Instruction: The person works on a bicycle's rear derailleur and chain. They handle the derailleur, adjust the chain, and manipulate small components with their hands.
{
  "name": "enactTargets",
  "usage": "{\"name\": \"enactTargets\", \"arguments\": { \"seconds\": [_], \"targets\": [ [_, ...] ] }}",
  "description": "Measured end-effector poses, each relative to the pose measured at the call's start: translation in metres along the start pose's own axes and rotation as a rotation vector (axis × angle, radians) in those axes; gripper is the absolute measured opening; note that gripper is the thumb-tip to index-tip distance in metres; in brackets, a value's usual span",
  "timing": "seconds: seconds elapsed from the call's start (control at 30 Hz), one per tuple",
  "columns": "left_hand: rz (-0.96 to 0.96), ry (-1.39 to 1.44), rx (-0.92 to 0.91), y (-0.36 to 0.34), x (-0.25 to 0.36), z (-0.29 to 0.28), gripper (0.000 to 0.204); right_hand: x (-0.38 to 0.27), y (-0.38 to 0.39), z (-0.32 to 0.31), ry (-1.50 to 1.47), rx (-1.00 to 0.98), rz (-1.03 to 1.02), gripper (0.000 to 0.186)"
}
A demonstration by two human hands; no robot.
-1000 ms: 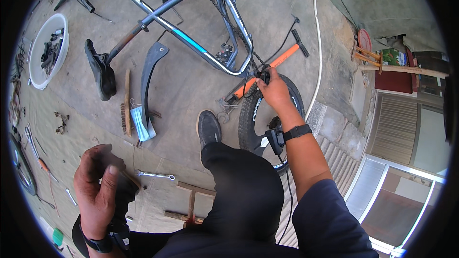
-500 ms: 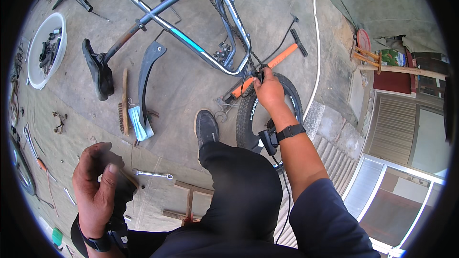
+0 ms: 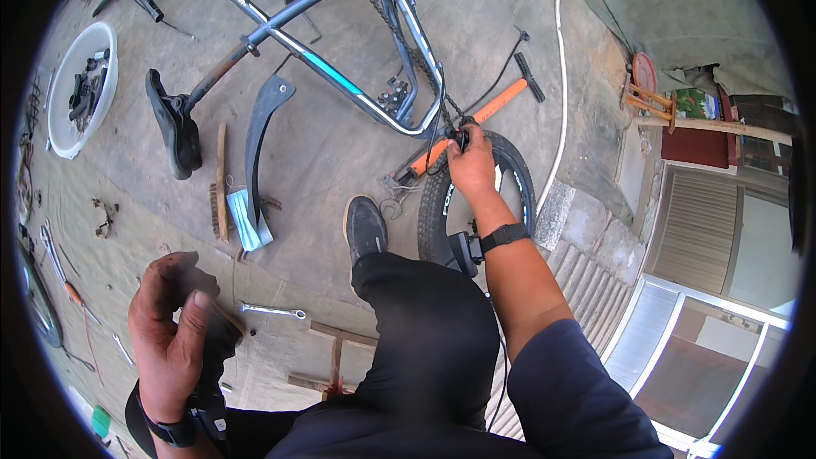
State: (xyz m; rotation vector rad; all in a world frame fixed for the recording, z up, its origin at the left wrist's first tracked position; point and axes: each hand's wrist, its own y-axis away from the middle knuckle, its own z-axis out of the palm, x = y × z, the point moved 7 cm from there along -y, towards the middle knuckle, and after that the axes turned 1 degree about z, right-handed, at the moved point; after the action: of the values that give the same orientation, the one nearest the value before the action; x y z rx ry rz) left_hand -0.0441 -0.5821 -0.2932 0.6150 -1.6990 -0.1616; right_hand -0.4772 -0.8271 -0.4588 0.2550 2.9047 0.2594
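My right hand (image 3: 470, 157) is closed on a black part (image 3: 464, 138), apparently the derailleur, at the rear end of the blue-grey bicycle frame (image 3: 333, 75). An orange-handled pump (image 3: 497, 102) and a wheel with a knobby tyre (image 3: 438, 204) lie beneath it. The frame's chain hangs beside the part. My left hand (image 3: 170, 323) hovers at the lower left over my dark trousers, fingers loosely curled and apart from the thumb, with nothing visible in it.
A white basin (image 3: 64, 119) of parts, a black saddle (image 3: 170, 127), mudguard (image 3: 263, 153), brush (image 3: 221, 178), blue mask (image 3: 248, 219) and wrench (image 3: 272, 309) lie on the ground. A white hose (image 3: 558, 85), stool (image 3: 646, 98) and metal-framed panels (image 3: 705, 357) are right.
My right hand and forearm have shifted slightly leftward, still on the black part. My left hand has barely moved.
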Motion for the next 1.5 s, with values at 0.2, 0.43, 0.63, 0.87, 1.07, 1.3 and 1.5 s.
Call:
{"name": "enactTargets", "arguments": {
  "seconds": [0.2, 0.43, 0.63, 0.87, 1.07, 1.3, 1.5],
  "targets": [
    [0.006, -0.026, -0.011, -0.002, 0.001, 0.004, 0.032, 0.003, 0.011, 0.007, -0.037, 0.153, 0.006, 0.048],
    [-0.010, -0.065, -0.025, -0.003, 0.002, 0.004, 0.034, 0.007, -0.002, 0.001, 0.017, 0.113, -0.152, 0.046],
    [-0.029, -0.111, -0.031, -0.002, 0.000, 0.006, 0.039, 0.011, -0.008, 0.001, 0.026, 0.085, -0.244, 0.045],
    [-0.005, -0.134, -0.033, -0.002, -0.003, 0.008, 0.043, 0.010, -0.009, -0.003, 0.036, 0.113, -0.363, 0.046],
    [-0.019, -0.144, -0.027, -0.004, -0.005, 0.008, 0.046, 0.015, -0.016, -0.004, 0.033, 0.036, -0.370, 0.044],
    [-0.031, -0.174, -0.021, -0.002, -0.005, 0.011, 0.047, -0.011, -0.014, -0.029, 0.235, -0.117, -0.634, 0.038],
    [-0.006, -0.182, -0.013, -0.001, 0.002, 0.010, 0.045, 0.000, -0.014, -0.031, 0.185, -0.108, -0.631, 0.042]
  ]
}}
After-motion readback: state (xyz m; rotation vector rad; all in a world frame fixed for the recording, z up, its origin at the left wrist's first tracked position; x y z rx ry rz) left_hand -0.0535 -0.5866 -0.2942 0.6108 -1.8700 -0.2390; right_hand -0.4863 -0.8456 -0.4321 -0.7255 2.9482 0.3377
